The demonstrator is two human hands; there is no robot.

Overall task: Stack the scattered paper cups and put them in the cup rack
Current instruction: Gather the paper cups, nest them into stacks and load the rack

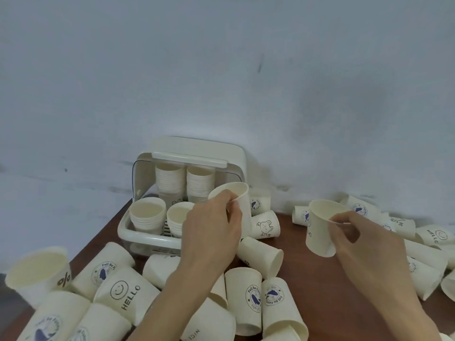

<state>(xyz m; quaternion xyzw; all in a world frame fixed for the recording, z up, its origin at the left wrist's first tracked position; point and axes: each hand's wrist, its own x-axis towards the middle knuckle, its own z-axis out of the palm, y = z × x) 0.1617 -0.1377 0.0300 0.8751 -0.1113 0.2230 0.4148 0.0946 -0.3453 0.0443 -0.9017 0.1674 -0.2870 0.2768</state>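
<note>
Paper cups fill both hands: my left hand [213, 232] grips one cup [240, 205], my right hand [364, 244] pinches another cup [322, 227]. Still stacking, I judge. Next I should nest them, then reach for the cup rack [147, 236].

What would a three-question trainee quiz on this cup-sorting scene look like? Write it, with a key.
1. True or false: the left hand holds a cup.
2. How many cup stacks stand in the cup rack? A) two B) four C) six
3. Fill in: the lying cup with the smiley face reads ____.

Key: 1 true; 2 B; 3 HELLO. The right hand has its own cup in its grip.
</note>
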